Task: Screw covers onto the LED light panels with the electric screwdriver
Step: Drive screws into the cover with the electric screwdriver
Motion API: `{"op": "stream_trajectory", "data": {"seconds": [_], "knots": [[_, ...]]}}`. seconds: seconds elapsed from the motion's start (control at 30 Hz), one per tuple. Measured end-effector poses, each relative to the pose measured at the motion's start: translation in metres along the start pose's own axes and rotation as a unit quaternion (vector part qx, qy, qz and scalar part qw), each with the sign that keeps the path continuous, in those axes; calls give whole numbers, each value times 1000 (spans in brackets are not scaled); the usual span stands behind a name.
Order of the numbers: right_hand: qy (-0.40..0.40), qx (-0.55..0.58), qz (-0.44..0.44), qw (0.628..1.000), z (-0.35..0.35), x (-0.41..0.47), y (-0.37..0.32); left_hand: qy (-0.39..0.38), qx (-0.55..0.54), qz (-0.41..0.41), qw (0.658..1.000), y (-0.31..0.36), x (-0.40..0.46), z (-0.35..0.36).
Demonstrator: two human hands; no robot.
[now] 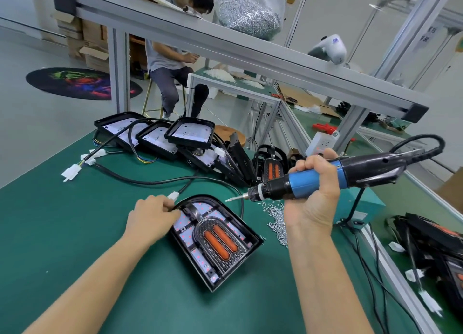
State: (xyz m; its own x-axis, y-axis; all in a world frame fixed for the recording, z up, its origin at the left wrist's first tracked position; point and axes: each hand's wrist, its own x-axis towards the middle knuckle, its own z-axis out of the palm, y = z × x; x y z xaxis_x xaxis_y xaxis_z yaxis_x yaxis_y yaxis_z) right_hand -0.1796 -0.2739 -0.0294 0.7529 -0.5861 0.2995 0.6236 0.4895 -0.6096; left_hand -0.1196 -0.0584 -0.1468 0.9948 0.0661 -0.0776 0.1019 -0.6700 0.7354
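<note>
Right hand (313,183) holds electric screwdriver (325,177) above LED light panel (215,238).

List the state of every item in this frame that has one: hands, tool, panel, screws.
Left hand: resting on the top-left edge of the black arch-shaped LED light panel.
Right hand: gripping the blue-and-black electric screwdriver.
Screwdriver: held clear of the panel, bit pointing left.
Panel: flat on the green mat, orange-lensed cover seated inside.
Small silver screws: loose pile right of the panel.
</note>
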Motion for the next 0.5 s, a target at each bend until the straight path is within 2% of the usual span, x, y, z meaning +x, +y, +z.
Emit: {"op": "stream_trajectory", "data": {"seconds": [0.1, 0.23, 0.3, 0.4, 0.5], "knots": [[-2, -18, 5, 1000, 0, 1, 10, -1, 72, 5, 997, 5, 2, 1], [22, -43, 1, 999, -3, 3, 23, 18, 37, 7, 999, 8, 6, 4], [26, -39, 6, 999, -5, 3, 27, 3, -59, 2, 998, 9, 7, 6], [20, -43, 7, 999, -7, 2, 31, -41, -236, -14, 971, 13, 4, 13], [10, -59, -12, 998, -7, 1, 32, -54, -324, -32, 944, 16, 2, 17]]}}
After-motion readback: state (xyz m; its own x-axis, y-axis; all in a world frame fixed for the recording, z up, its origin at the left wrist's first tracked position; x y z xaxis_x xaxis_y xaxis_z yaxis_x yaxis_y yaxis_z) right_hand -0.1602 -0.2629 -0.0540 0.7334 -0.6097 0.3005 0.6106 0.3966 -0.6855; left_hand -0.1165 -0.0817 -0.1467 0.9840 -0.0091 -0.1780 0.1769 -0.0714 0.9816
